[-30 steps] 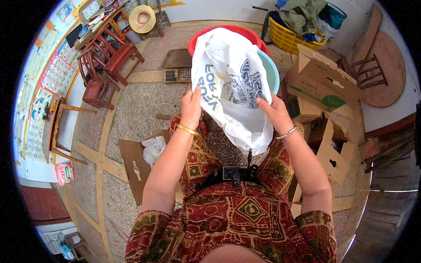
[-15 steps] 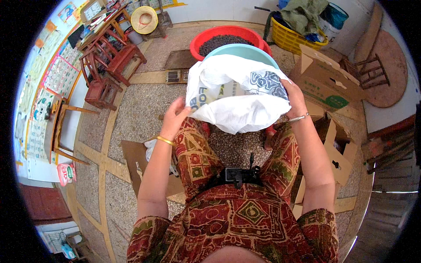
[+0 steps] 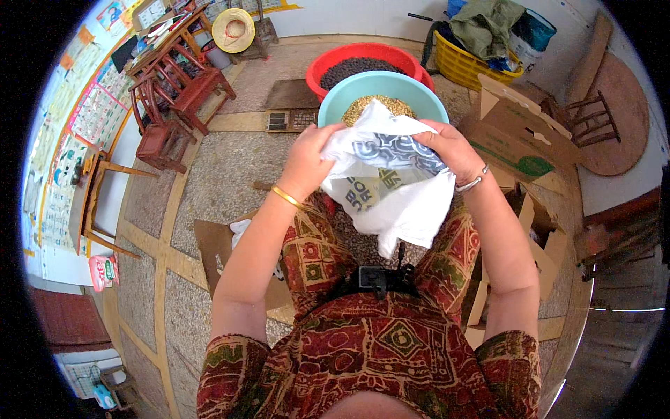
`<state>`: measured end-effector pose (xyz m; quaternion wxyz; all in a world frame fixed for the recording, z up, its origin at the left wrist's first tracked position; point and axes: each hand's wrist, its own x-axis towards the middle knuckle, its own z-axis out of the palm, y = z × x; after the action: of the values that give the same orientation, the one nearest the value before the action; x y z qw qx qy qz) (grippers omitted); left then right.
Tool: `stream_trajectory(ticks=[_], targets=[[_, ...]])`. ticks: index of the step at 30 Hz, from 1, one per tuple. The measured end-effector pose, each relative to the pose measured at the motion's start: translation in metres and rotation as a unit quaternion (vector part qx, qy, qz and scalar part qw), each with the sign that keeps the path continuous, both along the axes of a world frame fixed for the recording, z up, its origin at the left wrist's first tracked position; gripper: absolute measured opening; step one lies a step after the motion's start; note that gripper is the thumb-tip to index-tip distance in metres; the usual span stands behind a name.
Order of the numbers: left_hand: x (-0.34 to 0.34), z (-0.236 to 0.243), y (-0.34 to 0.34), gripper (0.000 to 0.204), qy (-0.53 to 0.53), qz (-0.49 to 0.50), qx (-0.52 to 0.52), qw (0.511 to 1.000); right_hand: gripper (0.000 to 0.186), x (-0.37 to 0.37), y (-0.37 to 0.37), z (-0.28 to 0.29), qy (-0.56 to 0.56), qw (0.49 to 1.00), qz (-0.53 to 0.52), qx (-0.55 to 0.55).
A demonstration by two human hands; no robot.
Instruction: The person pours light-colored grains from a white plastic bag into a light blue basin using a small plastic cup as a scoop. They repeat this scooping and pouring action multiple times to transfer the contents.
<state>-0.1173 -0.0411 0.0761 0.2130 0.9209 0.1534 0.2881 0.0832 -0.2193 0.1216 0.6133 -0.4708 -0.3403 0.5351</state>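
White bag [image 3: 412,213] before pale-blue basin [image 3: 380,84]

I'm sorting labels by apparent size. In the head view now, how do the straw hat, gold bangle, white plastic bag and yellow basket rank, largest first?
1. White plastic bag
2. Yellow basket
3. Straw hat
4. Gold bangle

Bag and bangle are nearer the camera, so true sizes are unsure.

– What's changed with the bag [image 3: 401,202]?
– It was spread wide; now it hangs lower, crumpled.
– And the hands?
– The left hand [image 3: 314,157] and right hand [image 3: 455,153] have drawn closer together.
– Anything uncovered?
– Grain [image 3: 373,107] now shows in the blue basin [image 3: 377,82].
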Motion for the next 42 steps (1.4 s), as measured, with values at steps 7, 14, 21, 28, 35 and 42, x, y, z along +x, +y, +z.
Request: stream_trajectory(ticks=[7, 14, 21, 28, 35, 42], targets=[[0.008, -0.007, 0.005, 0.025, -0.013, 0.02, -0.184, 0.983, 0.039, 0.033, 0.005, 0.002, -0.619, 0.781, -0.079, -0.024], [0.008, 0.009, -0.017, 0.04, 0.108, -0.123, -0.225, 0.96, 0.037, 0.046, 0.018, 0.012, -0.728, 0.678, -0.091, -0.034], [0.005, -0.013, 0.0, 0.043, -0.026, 0.001, -0.523, 0.852, 0.039, -0.034, 0.003, 0.038, -0.668, 0.682, -0.13, 0.268], [0.004, -0.014, 0.008, 0.043, -0.116, 0.052, -0.583, 0.803, 0.018, 0.01, -0.024, -0.044, -0.697, 0.709, 0.073, 0.084], [0.003, -0.016, 0.009, 0.039, -0.159, 0.043, -0.657, 0.736, 0.027, 0.086, 0.0, -0.07, -0.627, 0.758, -0.177, 0.023], [0.021, -0.025, 0.027, 0.043, -0.347, 0.04, -0.648, 0.676, 0.024, 0.069, 0.016, -0.065, -0.137, 0.975, -0.177, 0.018]])
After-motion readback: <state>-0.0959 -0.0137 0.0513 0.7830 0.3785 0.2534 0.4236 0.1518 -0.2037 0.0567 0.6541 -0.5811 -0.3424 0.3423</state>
